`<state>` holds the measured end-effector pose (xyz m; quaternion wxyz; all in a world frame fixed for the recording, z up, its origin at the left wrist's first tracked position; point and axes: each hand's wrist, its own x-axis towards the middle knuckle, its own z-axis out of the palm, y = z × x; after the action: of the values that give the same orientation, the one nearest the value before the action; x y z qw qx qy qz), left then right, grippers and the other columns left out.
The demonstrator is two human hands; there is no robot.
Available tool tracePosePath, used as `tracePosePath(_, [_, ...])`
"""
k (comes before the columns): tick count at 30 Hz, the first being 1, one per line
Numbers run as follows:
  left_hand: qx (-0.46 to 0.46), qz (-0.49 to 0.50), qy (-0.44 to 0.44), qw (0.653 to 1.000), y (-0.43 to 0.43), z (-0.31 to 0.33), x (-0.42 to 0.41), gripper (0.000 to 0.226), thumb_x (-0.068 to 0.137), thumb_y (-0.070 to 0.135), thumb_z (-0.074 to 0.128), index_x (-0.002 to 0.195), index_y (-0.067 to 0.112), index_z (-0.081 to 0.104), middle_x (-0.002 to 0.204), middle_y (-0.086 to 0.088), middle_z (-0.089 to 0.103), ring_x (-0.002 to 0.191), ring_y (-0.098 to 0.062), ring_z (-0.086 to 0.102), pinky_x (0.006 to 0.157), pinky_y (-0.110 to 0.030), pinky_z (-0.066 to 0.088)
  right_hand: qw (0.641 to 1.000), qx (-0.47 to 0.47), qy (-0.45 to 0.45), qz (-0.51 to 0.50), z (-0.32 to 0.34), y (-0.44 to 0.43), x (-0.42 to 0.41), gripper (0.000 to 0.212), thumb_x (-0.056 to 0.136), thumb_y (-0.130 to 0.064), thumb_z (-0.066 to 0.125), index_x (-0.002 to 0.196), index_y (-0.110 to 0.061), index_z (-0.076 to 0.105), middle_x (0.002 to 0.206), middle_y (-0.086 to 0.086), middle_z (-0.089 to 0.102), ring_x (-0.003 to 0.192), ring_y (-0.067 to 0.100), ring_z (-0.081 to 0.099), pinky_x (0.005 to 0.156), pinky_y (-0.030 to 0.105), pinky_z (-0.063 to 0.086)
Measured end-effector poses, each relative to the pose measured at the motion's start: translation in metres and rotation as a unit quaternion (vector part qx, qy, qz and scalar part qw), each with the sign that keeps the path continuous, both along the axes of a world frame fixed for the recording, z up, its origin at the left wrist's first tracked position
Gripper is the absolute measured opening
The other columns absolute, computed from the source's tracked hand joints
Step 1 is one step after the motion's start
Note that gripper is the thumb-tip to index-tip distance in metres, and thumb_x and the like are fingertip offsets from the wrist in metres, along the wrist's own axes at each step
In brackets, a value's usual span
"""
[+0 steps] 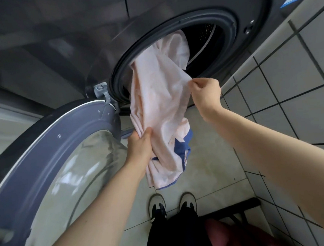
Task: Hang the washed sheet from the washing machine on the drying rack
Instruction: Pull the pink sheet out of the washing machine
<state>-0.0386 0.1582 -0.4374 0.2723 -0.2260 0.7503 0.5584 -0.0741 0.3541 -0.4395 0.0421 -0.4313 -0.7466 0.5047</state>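
Head view, looking down past both of my arms: the sheet (pixel 160 95) is half out of the washer (pixel 72 42), pale pink with a blue edge showing at its lower folds. Its upper part runs back through the round opening into the dark drum (pixel 207 46), and the rest hangs in front of the machine, clear of the floor (pixel 209 163).

My left hand (pixel 139 144) is closed around a bunched fold low on the sheet — thumb on top, the fingers wrapped under the cloth and mostly hidden. My right hand (pixel 205 93) is higher and to the right, thumb and forefinger pinched on a corner of the fabric, the other fingers curled in. The cloth stretches between the two grips.

Around the opening I see a grey rubber seal (pixel 122 81). The door (pixel 53 161) stands swung wide to the left on its hinge (pixel 103 92), the domed glass facing up toward me and catching pale reflections.

The floor is light tile with thin grout lines, slightly stained in front of the machine. A wall (pixel 291 84) of pale square tiles with dark grout rises on the right, close beside the washer. My shoes (pixel 172 204) — white with dark laces — stand on the tile just below the hanging sheet, dark trousers above them. A dark frame (pixel 239 206) lies low at the right, near the wall, with something reddish and blurred beside it.
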Motion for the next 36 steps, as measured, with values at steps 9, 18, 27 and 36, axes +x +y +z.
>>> tracePosePath(9, [0.025,0.023,-0.015,0.999,0.015,0.011,-0.001,0.018,0.094,0.021,0.053,0.108,0.018,0.063,0.087,0.004,0.069,0.080,-0.012,0.066,0.061,-0.023,0.047,0.975,0.055,0.122,0.179,0.037,-0.024,0.072,0.016,0.095,-0.010,0.044,0.108,-0.015,0.052,0.069,0.001,0.052,0.059,0.013,0.040,0.054,0.019,0.035])
tracePosePath(18, [-0.025,-0.035,0.001,0.999,0.025,0.032,0.002,0.048,0.075,0.025,0.077,0.117,0.018,0.055,0.101,0.002,0.066,0.085,-0.012,0.064,0.045,-0.008,0.040,0.913,0.034,0.021,0.405,0.027,-0.038,0.120,0.024,0.093,-0.012,0.053,0.107,-0.021,0.070,0.086,0.007,0.057,0.079,0.022,0.056,0.070,0.028,0.047])
tracePosePath(27, [-0.117,-0.180,0.186,0.959,0.027,0.035,0.016,0.061,0.080,0.022,0.066,0.136,0.021,0.041,0.121,-0.001,0.061,0.108,-0.024,0.057,0.090,-0.038,0.048,0.970,-0.178,-0.087,0.140,0.042,-0.003,0.064,0.031,0.093,-0.041,0.055,0.094,-0.011,0.064,0.110,0.018,0.065,0.108,0.035,0.059,0.102,0.046,0.045])
tracePosePath(36, [-0.268,-0.363,0.386,0.804,0.017,0.039,0.041,0.055,0.073,0.017,0.070,0.125,0.015,0.053,0.096,-0.005,0.068,0.071,-0.034,0.061,0.059,-0.030,0.041,0.907,-0.340,-0.135,0.207,0.038,-0.035,0.016,0.089,0.060,-0.068,0.075,0.127,-0.015,0.051,0.119,0.012,0.066,0.103,0.030,0.067,0.094,0.046,0.052])
